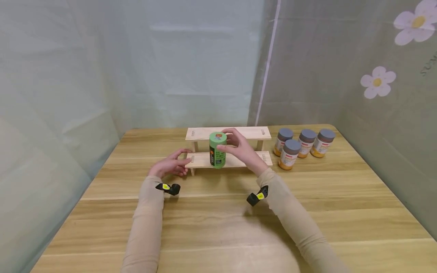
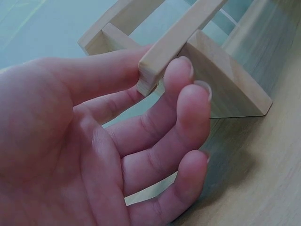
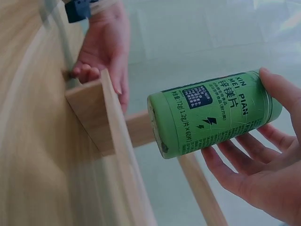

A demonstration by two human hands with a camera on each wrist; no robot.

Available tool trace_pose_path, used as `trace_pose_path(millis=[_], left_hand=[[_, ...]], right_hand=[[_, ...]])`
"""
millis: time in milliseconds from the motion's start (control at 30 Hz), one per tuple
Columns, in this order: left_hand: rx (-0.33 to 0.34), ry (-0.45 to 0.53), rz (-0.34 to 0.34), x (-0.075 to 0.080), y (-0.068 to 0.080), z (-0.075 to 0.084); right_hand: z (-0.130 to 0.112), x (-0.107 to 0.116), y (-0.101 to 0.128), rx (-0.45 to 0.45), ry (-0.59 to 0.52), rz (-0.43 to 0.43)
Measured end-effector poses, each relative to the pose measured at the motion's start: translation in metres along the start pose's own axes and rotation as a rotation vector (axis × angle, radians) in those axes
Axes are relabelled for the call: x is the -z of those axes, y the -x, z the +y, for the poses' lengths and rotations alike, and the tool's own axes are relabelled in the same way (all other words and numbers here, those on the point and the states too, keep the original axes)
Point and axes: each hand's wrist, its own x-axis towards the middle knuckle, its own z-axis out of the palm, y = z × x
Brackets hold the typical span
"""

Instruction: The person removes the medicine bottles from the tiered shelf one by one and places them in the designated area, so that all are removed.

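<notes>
My right hand [image 1: 244, 149] holds a green pill bottle [image 1: 217, 149], thumb on one side and fingers on the other. The bottle stands upright in front of a two-tier wooden shelf [image 1: 232, 132]. In the right wrist view, a gap shows between the base of the green bottle [image 3: 211, 113] and the lower board [image 3: 124, 146]. My left hand [image 1: 170, 165] pinches the left end of that lower board; in the left wrist view the thumb lies against the board's end [image 2: 162, 59] and curled fingers [image 2: 193, 113] are beneath it.
Several jars with grey lids and white-and-orange labels, one nearest me [image 1: 289, 155], stand right of the shelf. All sits on a wood-grain table [image 1: 211, 227]. Pale curtains [image 1: 205, 64] hang behind and at the sides.
</notes>
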Motion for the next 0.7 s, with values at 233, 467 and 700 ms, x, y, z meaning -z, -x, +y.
trace_pose_path(millis=[233,467,700], left_hand=[[-0.007,0.003,-0.005,0.000,0.001,-0.001],[-0.007,0.005,-0.007,0.001,0.002,-0.001],[-0.001,0.003,-0.002,0.000,0.001,-0.002]], right_hand=[[-0.002,0.020,0.005,-0.033,0.001,0.042],[0.002,0.035,0.008,-0.030,0.020,0.074],[0.007,0.053,0.018,-0.061,0.063,0.067]])
